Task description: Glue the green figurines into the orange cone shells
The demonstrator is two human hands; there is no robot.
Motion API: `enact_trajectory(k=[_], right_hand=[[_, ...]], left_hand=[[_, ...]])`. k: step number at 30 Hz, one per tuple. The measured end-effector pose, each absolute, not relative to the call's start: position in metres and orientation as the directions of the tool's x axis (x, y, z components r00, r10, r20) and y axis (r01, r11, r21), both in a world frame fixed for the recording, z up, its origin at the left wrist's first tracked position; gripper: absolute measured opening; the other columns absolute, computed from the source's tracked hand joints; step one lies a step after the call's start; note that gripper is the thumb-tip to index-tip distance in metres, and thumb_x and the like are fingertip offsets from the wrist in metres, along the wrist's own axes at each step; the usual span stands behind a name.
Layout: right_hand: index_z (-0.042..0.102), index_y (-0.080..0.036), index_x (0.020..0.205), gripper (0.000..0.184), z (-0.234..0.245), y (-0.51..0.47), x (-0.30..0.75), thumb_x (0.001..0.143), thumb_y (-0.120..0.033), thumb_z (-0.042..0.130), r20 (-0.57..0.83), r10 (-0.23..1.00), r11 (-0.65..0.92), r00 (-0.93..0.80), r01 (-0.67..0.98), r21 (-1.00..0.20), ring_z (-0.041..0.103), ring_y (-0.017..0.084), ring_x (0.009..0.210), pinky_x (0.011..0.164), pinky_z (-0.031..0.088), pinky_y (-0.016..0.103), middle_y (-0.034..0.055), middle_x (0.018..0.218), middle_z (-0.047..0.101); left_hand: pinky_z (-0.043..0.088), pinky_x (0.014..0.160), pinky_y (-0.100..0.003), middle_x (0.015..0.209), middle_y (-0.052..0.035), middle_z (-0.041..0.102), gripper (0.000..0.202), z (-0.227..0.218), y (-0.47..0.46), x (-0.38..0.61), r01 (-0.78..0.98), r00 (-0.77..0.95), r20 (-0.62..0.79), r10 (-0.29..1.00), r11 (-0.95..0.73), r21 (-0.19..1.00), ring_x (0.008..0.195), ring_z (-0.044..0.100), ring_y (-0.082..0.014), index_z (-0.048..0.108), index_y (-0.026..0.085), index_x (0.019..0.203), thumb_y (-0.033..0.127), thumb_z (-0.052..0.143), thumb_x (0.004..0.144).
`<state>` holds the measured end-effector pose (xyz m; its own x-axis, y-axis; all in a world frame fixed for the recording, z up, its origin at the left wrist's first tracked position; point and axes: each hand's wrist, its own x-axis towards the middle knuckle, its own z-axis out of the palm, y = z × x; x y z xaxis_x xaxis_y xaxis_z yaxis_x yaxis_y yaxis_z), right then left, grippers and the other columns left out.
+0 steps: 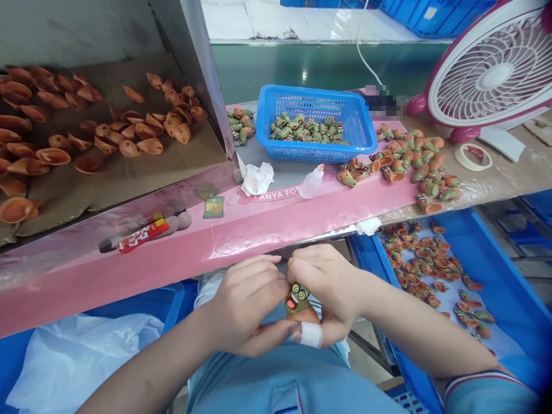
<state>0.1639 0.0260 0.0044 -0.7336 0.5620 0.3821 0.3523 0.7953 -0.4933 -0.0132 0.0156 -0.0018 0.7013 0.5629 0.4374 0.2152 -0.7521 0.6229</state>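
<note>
Between my two hands, close to my body at the table's front edge, is a small green and orange clog-shaped figurine (298, 300) with big yellow eyes and an open red mouth. My left hand (252, 302) closes on it from the left, its thumb at the orange lower part. From the other side my right hand (328, 287) grips it, fingers curled over the top. White tape (311, 334) wraps my right thumb. Parts of the figurine are hidden behind my fingers.
A blue basket (317, 150) holds green pieces; finished-looking figurines (409, 155) lie right of it. Orange shoe-shaped pieces (142, 135) fill a cardboard-lined box. A fan (494, 75), tape roll (473, 156), small bottle (312, 183), red glue tube (144, 236) and blue tray (509, 276) surround me.
</note>
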Motion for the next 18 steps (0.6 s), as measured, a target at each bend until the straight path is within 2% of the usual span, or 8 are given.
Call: enact_trajectory(k=[6, 12, 18], right_hand=[[0.032, -0.021, 0.066, 0.030, 0.0001, 0.0242, 0.1632, 0.075, -0.049, 0.035, 0.459, 0.522, 0.816, -0.719, 0.265, -0.513, 0.034, 0.012, 0.048, 0.047, 0.028, 0.026, -0.0026, 0.054, 0.038], [0.032, -0.021, 0.066, 0.031, -0.0007, 0.0237, 0.1648, 0.078, -0.049, 0.033, 0.475, 0.499, 0.828, -0.725, 0.238, -0.507, 0.034, 0.012, 0.049, 0.048, 0.029, 0.026, -0.0023, 0.055, 0.038], [0.034, -0.020, 0.065, 0.032, -0.0030, 0.0225, 0.1662, 0.077, -0.049, 0.031, 0.489, 0.499, 0.826, -0.715, 0.223, -0.518, 0.036, 0.012, 0.050, 0.048, 0.031, 0.025, -0.0014, 0.055, 0.040]], left_hand=[[0.045, 0.085, -0.038, 0.067, -0.0072, 0.066, 0.012, -0.0003, 0.0135, -0.0115, 0.236, 0.694, 0.474, 0.542, -0.793, 0.562, 0.066, 0.061, -0.0198, 0.060, 0.019, 0.076, 0.026, 0.056, 0.068], [0.047, 0.084, -0.037, 0.065, -0.0077, 0.067, 0.012, 0.0021, 0.0149, -0.0097, 0.208, 0.698, 0.519, 0.494, -0.833, 0.513, 0.061, 0.061, -0.0185, 0.058, 0.017, 0.075, 0.025, 0.056, 0.066], [0.051, 0.073, -0.038, 0.059, -0.0074, 0.064, 0.013, 0.0001, 0.0154, -0.0044, 0.183, 0.609, 0.631, 0.480, -0.859, 0.478, 0.055, 0.058, -0.0167, 0.056, 0.015, 0.070, 0.026, 0.049, 0.071]])
